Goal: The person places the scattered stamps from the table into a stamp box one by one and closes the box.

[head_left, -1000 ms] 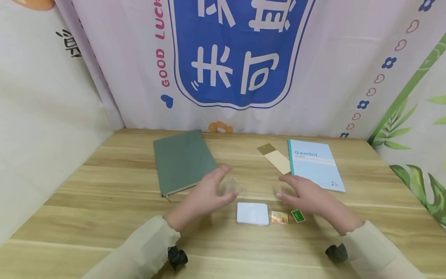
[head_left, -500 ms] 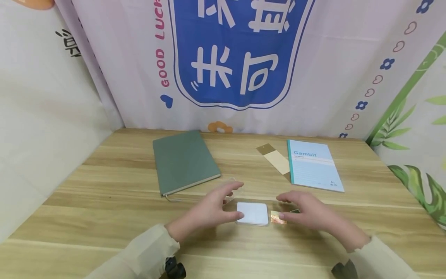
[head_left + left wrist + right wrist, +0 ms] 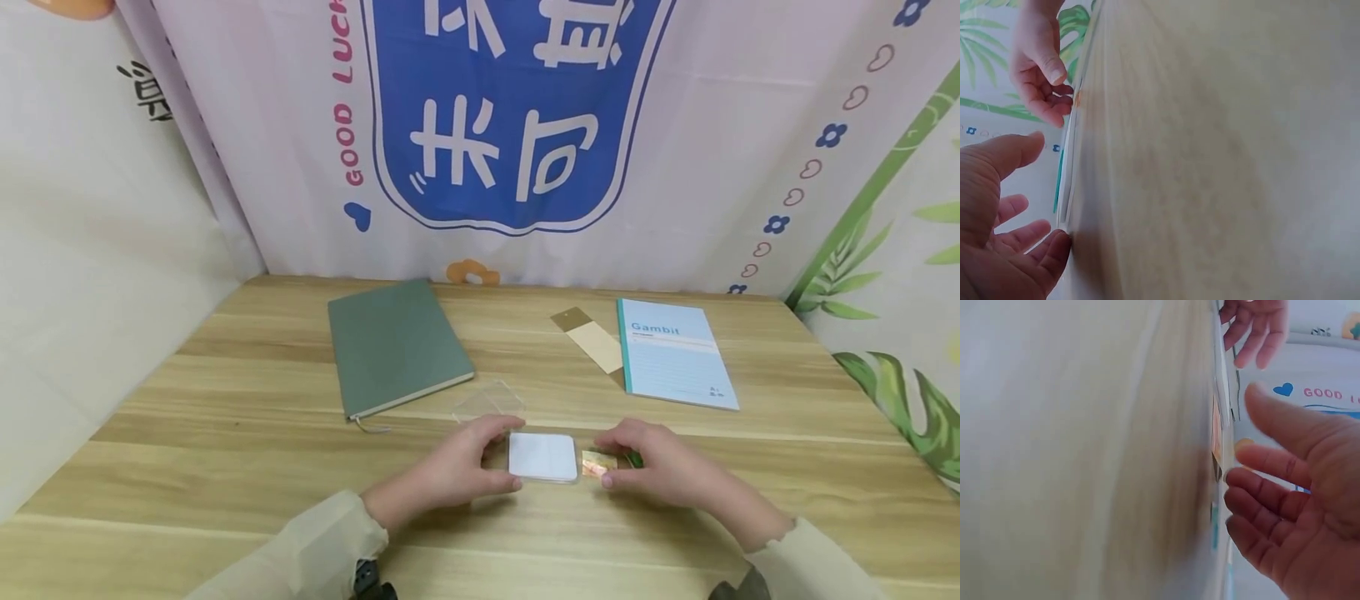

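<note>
A flat white rectangle with rounded corners and a clear plastic rim lies on the table. Around its left end is my left hand, thumb and fingers spread apart; whether they touch the rim, I cannot tell. To the right lies a small orange-gold stamp-like piece. Close beside that piece rests my right hand, fingers loosely bent and thumb apart, gripping nothing visible. Its fingers partly hide a small green stamp-like piece. Both the left wrist view, with my left hand, and the right wrist view, with my right hand, show loosely spread fingers.
Behind my left hand lies a clear plastic sheet or lid. Farther back are a dark green hardcover notebook, a beige-and-brown strip and a light blue Gambit notebook. A printed curtain borders the wooden table.
Both hands have come down and nearer the table. The left moved from the clear plastic sheet to the white rectangle's left end; the right moved from near the blue notebook to the small pieces.
</note>
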A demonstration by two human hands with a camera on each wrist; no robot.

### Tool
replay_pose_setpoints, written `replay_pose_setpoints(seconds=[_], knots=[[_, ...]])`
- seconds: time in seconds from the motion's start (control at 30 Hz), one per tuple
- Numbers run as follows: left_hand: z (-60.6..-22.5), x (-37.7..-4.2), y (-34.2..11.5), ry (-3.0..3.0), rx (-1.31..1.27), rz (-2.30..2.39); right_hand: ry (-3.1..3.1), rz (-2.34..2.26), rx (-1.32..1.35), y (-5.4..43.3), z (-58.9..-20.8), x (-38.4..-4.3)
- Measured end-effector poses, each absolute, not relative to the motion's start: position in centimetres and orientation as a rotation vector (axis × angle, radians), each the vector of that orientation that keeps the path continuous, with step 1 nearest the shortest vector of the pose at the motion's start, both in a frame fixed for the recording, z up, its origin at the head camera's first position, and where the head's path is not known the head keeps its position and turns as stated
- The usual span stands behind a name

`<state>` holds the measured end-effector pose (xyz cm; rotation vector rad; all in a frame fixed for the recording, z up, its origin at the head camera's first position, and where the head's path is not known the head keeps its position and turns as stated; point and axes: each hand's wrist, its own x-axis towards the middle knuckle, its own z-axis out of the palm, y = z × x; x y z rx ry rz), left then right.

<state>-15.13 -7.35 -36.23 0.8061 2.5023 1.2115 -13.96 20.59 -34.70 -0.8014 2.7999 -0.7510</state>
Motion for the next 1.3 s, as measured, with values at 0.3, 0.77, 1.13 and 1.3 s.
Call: replay_pose_setpoints(seconds=[0.3,0.77,1.13,1.3], knots=[[-36.8,-15.5,-6.8,2.612,0.782,1.087,2.838,-0.874,-0.714,20.1,-35.7,-14.2],[-36.8,-15.3,-6.4,2.713,0.705,0.996,2.799,-1.003,-0.397,18.8,-35.8,-14.9],[-37.2,-15.0,-6.4,2.760,0.701,1.002,2.748,-1.003,-0.315,18.6,-35.8,-15.2],[-37.5,-14.9,-6.4,2.759,0.719,1.044,2.751,-1.018,-0.316,18.7,-35.9,-15.2]])
